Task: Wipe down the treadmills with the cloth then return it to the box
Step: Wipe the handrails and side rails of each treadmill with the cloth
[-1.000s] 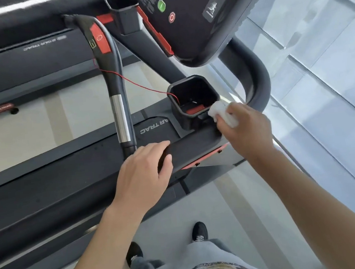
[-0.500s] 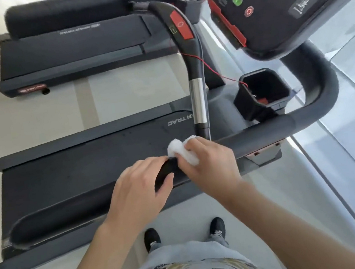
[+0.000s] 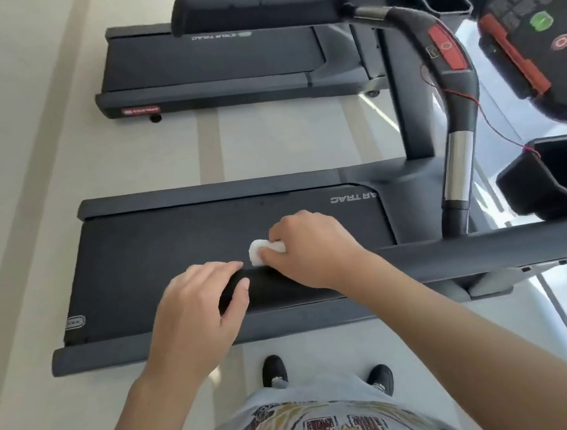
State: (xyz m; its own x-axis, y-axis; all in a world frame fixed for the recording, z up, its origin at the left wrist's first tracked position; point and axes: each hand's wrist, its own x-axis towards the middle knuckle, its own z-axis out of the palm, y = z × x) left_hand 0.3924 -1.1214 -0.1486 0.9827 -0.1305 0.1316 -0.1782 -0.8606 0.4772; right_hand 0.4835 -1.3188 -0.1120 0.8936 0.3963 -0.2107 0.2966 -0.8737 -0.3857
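A person seen from their own head, looking down. Both forearms are bare from the elbow, with no sleeves, watch, rings or gloves showing on the left hand (image 3: 195, 320) or the right hand (image 3: 310, 251). At the 6 o'clock edge of the view is the front of a light grey short-sleeved cotton T-shirt (image 3: 303, 428), printed across the chest with a worn, distressed graphic in maroon block letters and mustard-yellow patterning. Just above the shirt hem, towards 12 o'clock, two black lace-up trainers (image 3: 273, 369) show, toes pointing forward, one at the centre and one slightly towards 3 o'clock, each with grey trouser cuffs bunched over the ankle.
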